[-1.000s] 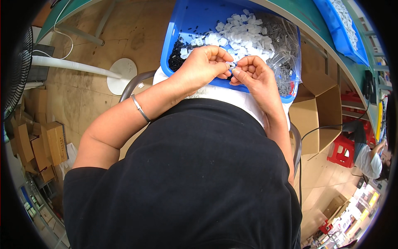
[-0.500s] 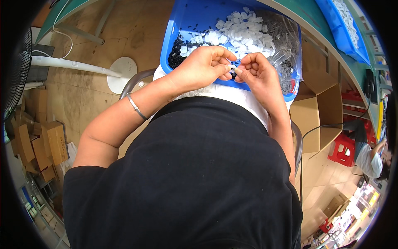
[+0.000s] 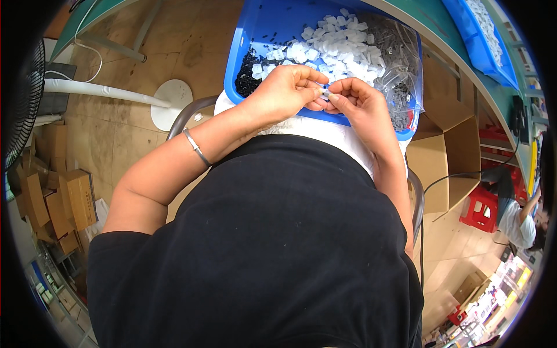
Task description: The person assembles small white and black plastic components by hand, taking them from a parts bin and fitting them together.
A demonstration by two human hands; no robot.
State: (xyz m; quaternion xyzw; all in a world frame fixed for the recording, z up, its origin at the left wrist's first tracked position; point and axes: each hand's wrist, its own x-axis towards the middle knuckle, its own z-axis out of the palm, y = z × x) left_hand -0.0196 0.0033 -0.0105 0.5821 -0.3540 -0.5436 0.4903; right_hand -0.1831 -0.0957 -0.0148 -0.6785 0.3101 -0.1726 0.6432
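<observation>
Over the near edge of a blue plastic tub (image 3: 233,75) my two hands meet, fingertips almost touching. Between thumb and finger, my left hand (image 3: 290,90) pinches a small white plastic part (image 3: 324,91). My right hand (image 3: 361,100) is closed on the same part from the other side; its fingers cover most of it. In the tub lie a heap of white translucent plastic pieces (image 3: 342,46), many tiny black pieces (image 3: 248,72) at the left, and a clear plastic bag (image 3: 400,72) with dark grey parts at the right.
A green table (image 3: 426,26) curves behind the tub, carrying another blue bin (image 3: 484,43). An open cardboard box (image 3: 449,156) stands at the right. A fan (image 3: 24,104), a round white base (image 3: 172,104) and cardboard boxes (image 3: 75,197) are on the left. A person (image 3: 516,223) sits at the far right.
My hands have drawn slightly closer together, the right fingertips moving left onto the white part. The left forearm has shifted a little.
</observation>
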